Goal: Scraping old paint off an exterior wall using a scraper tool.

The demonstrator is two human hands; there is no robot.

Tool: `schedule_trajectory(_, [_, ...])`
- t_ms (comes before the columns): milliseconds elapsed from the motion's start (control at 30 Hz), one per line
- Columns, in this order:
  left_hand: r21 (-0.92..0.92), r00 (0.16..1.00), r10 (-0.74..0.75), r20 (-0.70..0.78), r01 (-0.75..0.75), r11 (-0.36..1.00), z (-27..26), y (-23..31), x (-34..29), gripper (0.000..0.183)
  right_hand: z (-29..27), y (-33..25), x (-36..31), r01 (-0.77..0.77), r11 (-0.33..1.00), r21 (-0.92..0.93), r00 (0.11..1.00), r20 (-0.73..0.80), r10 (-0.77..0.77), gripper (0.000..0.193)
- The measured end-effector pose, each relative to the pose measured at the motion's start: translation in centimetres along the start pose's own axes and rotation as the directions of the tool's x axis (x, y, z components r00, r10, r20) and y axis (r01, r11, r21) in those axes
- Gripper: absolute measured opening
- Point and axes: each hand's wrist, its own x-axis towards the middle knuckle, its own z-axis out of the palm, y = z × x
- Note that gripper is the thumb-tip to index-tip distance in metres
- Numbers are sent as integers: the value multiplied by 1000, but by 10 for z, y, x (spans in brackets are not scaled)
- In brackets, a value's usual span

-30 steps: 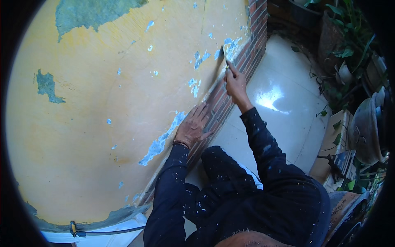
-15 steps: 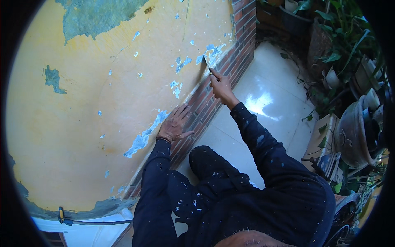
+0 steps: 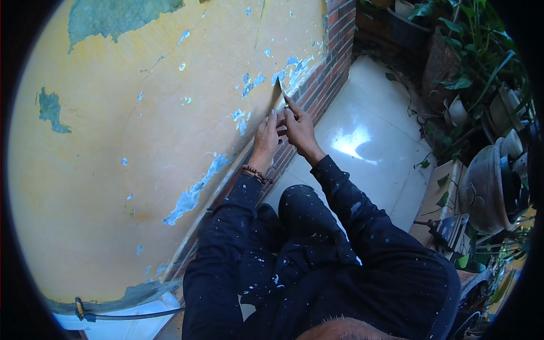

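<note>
A putty knife (image 3: 281, 87) rests with its thin blade against the yellow painted wall (image 3: 164, 130), at a patch of flaked paint (image 3: 294, 68) just above the brick band. My right hand (image 3: 301, 131) is closed round its handle, the index finger stretched along toward the blade. Close against it, my left hand (image 3: 265, 139), with a beaded bracelet at the wrist, has its fingers drawn together at the handle. Part of the handle is hidden by both hands. A longer bare strip (image 3: 195, 190) of pale blue-grey lies on the wall below the left hand.
Red-brown brick facing (image 3: 317, 93) runs along the wall's lower part, beside a shiny tiled floor (image 3: 385, 113). Potted plants (image 3: 470, 62) and a large round pot (image 3: 484, 184) crowd the right side. A dark hose (image 3: 136, 314) crosses at lower left.
My left hand has left its flat place on the wall's lower edge and moved up and right to the putty knife. The right hand has shifted slightly; the blade stays near the same patch.
</note>
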Motion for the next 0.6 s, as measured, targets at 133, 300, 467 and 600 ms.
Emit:
schedule_trajectory(133, [-274, 971, -91, 221, 152, 950, -26, -33, 26, 71, 19, -18, -3, -130, 986, 102, 991, -12, 132, 48])
schedule_trajectory(300, [-535, 971, 6, 239, 126, 836, 14, -26, 45, 57, 14, -5, 6, 103, 993, -54, 989, -103, -108, 45])
schedule_trajectory(467, [-594, 954, 25, 298, 165, 788, 6, -23, 68, 60, 22, -20, 10, -58, 997, 45, 991, -115, 62, 45])
schedule_trajectory(600, [-601, 959, 35, 281, 148, 785, 10, -25, 74, 63, 27, 1, 6, 311, 926, -214, 924, -160, -347, 44])
